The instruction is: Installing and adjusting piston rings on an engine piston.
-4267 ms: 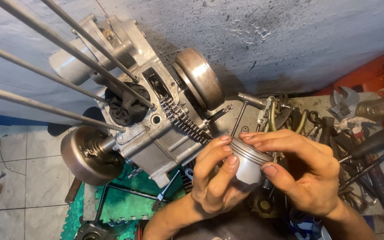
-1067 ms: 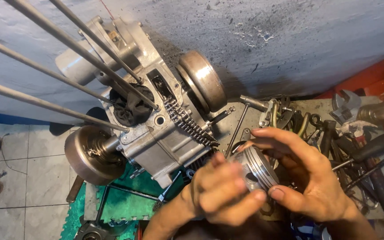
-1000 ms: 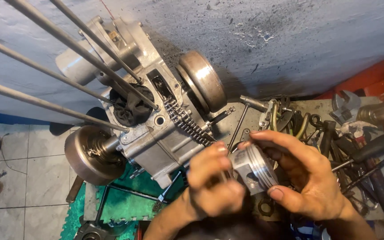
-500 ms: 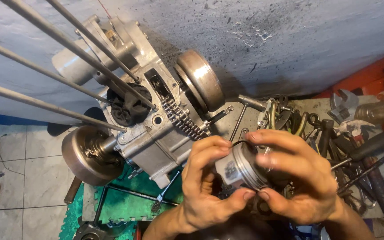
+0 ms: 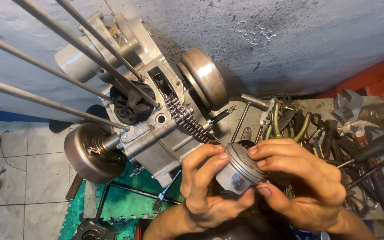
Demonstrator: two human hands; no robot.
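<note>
Tilted, the dull grey piston [image 5: 240,171] with its ringed crown sits gripped between left hand [image 5: 205,195] and right hand [image 5: 303,182].

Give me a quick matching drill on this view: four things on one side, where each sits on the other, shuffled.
Things:
1. piston
2. timing chain
3. black rag
4. adjustable wrench

Places:
A. stuffed in the engine case's round bore
B. held between both hands
C. far right, on the tool pile
D. draped down the engine case's side

Pairs: 1-B, 2-D, 3-A, 4-C
</note>
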